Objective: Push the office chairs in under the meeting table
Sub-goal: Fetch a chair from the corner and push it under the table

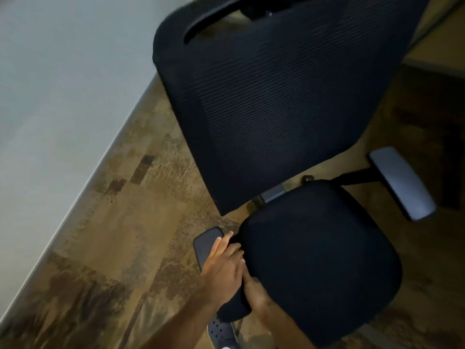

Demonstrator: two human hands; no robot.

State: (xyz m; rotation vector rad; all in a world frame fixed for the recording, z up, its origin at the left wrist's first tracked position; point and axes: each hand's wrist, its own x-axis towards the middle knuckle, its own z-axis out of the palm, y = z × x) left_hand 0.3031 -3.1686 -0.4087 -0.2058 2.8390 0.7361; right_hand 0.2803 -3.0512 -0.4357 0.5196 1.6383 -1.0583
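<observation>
Chair [289, 172] on floor [125, 248], wall [50, 96] left.

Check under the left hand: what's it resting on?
The left hand lies on the chair's near armrest, fingers reaching the seat edge. Only the armrest's far end shows; the rest, and its support, is covered. The right hand sits partly beneath it.

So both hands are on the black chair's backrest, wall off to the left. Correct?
Not quite. In the head view the left hand and right hand are at the chair's seat edge, beside the near armrest, not the backrest. The wall is left.
</observation>
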